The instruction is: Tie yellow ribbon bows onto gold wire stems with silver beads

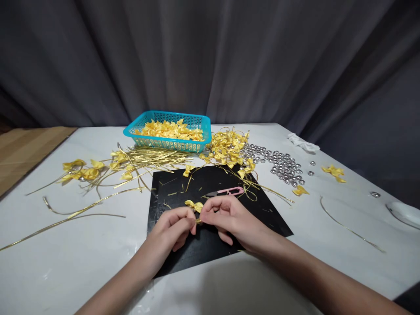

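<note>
My left hand (pixel 173 227) and my right hand (pixel 226 216) meet over a black mat (pixel 256 210), fingers pinched together on a small yellow ribbon bow (pixel 194 205) with a short gold wire stub between the fingertips. Both hands are closed on it. Pink thread snips (pixel 229 191) lie on the mat just beyond my right hand. Short gold wire bits are scattered on the mat.
A teal basket (pixel 170 142) of yellow bows stands at the back. Gold wire strands (pixel 151 157) and loose bows (pixel 82 170) spread to the left, a heap of wired bows (pixel 228 148) and silver beads (pixel 284 166) to the right. A white dish (pixel 405 213) sits at the right edge.
</note>
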`<action>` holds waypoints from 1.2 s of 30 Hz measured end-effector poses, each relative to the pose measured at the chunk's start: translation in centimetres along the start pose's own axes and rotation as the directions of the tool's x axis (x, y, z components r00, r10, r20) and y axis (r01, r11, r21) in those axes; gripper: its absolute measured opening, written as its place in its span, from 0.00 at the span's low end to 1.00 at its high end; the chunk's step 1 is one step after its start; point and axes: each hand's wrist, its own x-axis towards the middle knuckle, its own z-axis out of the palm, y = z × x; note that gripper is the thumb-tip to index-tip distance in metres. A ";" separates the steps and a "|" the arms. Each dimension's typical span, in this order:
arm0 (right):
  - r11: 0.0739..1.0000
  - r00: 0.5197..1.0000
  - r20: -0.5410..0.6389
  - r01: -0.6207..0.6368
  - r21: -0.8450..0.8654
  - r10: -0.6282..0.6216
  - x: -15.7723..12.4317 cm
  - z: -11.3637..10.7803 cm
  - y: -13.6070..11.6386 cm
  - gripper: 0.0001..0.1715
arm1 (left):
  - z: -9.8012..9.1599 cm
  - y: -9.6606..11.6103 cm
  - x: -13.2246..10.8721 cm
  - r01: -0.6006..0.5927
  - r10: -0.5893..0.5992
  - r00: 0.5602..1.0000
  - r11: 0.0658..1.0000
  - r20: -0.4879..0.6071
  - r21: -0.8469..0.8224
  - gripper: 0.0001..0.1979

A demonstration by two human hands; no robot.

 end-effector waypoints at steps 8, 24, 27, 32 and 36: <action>1.000 1.000 -0.019 0.007 0.022 -0.007 0.2 0.0 0.2 0.15 | 0.2 -0.1 -0.1 -0.010 0.010 1.000 1.000 -0.030 0.007 0.12; 0.999 0.997 -0.065 -0.032 -0.018 0.031 0.0 0.4 -0.6 0.23 | 0.6 0.4 -0.2 -0.004 0.013 0.995 0.995 -0.095 0.100 0.16; 0.999 0.998 -0.056 -0.023 -0.033 0.022 0.0 0.3 -0.4 0.20 | 0.7 0.5 -0.2 0.003 0.015 0.993 0.988 -0.114 0.154 0.17; 1.000 1.000 -0.024 0.009 0.004 -0.009 0.0 -0.1 0.0 0.14 | 0.7 0.3 -0.1 0.010 0.007 0.993 0.991 -0.121 0.134 0.16; 1.000 0.999 -0.041 -0.005 -0.002 0.005 0.0 -0.2 -0.3 0.16 | 0.6 0.0 0.0 0.015 -0.008 0.994 0.998 -0.112 0.064 0.14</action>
